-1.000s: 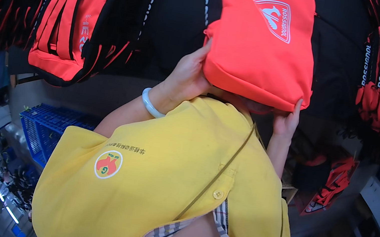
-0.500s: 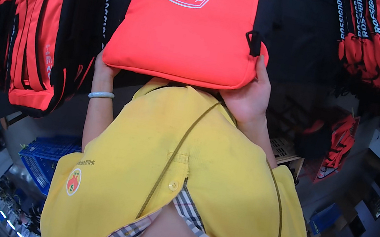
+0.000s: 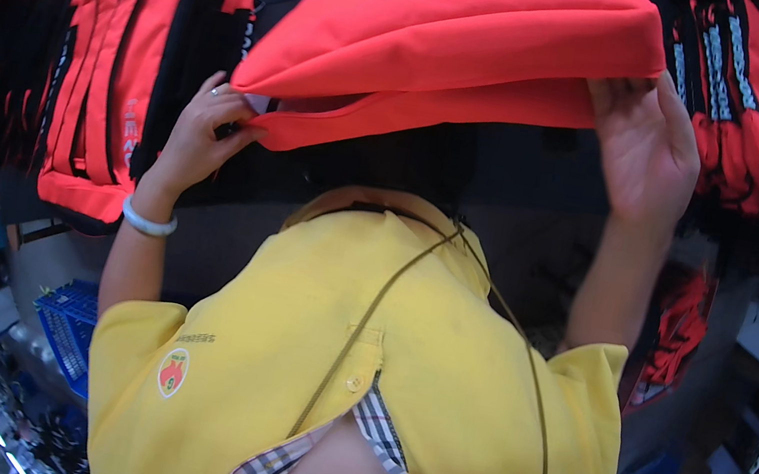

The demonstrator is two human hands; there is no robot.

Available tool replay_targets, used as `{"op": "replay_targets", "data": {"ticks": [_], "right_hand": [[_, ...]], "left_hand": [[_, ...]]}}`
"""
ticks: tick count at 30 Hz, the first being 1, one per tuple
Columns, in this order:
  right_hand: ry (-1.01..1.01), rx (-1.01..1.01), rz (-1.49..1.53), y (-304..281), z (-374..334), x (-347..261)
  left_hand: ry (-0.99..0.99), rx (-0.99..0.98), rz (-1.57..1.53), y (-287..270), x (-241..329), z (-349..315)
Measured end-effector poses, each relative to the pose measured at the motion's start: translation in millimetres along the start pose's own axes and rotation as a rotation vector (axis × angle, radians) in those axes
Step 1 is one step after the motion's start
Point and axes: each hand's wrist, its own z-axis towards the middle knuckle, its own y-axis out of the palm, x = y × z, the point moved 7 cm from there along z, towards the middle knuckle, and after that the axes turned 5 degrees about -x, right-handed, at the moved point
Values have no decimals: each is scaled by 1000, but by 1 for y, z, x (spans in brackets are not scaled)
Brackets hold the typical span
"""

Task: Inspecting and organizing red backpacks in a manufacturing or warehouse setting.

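Now, head view | red bag (image 3: 454,42), face-on half a second ago, is tilted, baring a gap along its near edge, so its underside looks easier to reach | left hand (image 3: 202,130) pinches near left corner; right hand (image 3: 645,157), palm exposed, grips near right, fingertips partly hidden | bag spans between both hands, right of red-and-black backpack (image 3: 106,87)

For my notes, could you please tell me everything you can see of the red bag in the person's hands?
The red bag looks like soft, smooth fabric, with a pale marking on its upper face. It is held tilted in front of the yellow shirt, its near side showing two layers that part in a gap toward the left. The left hand pinches its left end; the right hand touches the right end, partly hidden by it.
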Motion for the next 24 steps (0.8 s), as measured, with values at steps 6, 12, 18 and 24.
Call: {"op": "replay_targets", "data": {"ticks": [6,12,18,24], "right_hand": [[104,-180,-1818,28,40,-62],[162,-196,-1518,18,75,-63],[256,-61,-1223,0,82,-59],[186,-79,-1217,15,77,-51]], "left_hand": [[-68,369,-596,-78,11,35],[-120,580,-974,-116,1,76],[-215,494,-1195,-110,-46,82],[-240,543,-1304,-105,-71,70]]}}
